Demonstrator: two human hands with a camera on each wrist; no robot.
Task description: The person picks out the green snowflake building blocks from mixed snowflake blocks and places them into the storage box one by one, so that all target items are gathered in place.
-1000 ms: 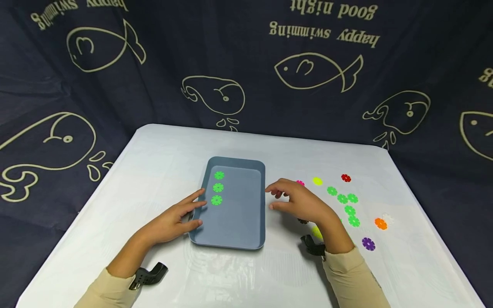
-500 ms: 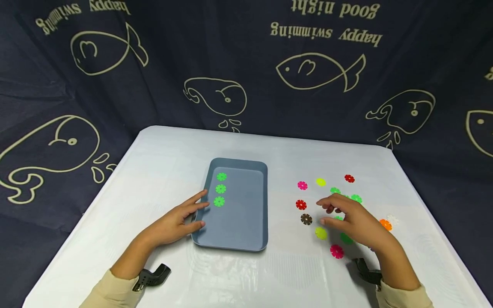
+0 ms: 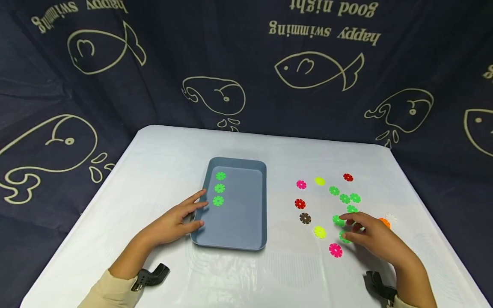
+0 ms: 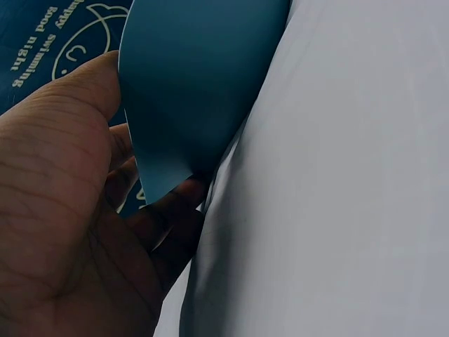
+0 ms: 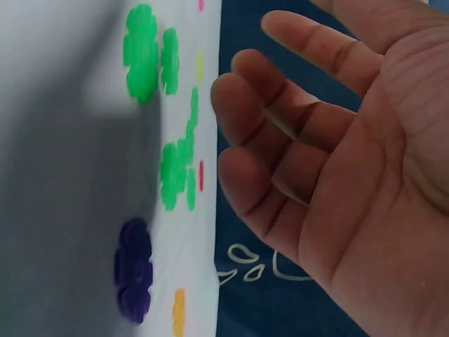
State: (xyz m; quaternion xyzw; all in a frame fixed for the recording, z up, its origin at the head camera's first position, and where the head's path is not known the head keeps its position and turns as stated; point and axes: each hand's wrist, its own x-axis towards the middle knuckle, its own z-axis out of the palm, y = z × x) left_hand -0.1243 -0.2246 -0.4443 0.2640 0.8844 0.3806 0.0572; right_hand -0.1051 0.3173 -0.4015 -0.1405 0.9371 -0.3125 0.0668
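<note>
My left hand (image 3: 171, 222) rests at the left rim of a grey-blue tray (image 3: 242, 231). Its thumb and two fingers reach over the rim, while other fingers touch the outer wall (image 4: 189, 84) in the left wrist view. Inside the tray, three green snowflake discs (image 3: 219, 188) lie in a column along the left side. To the right, my right hand (image 3: 379, 237) hovers over loose green snowflake discs, its fingers loosely bent and holding nothing. One green disc (image 3: 337, 220) lies by its index fingertip; another green disc (image 3: 344, 238) is partly hidden by the thumb.
Around the right hand lie more discs: red (image 3: 300, 204), brown (image 3: 305, 218), yellow (image 3: 319, 232), pink (image 3: 335, 250), orange (image 3: 384, 223) and a pale clear one (image 3: 392, 218). The right wrist view shows a purple disc (image 5: 133, 270). A dark printed curtain (image 3: 246, 51) hangs behind the white table.
My right hand has moved right from beside the tray to the green discs, then lower and nearer to me. Discs it covered before now show. The left hand stays at the tray.
</note>
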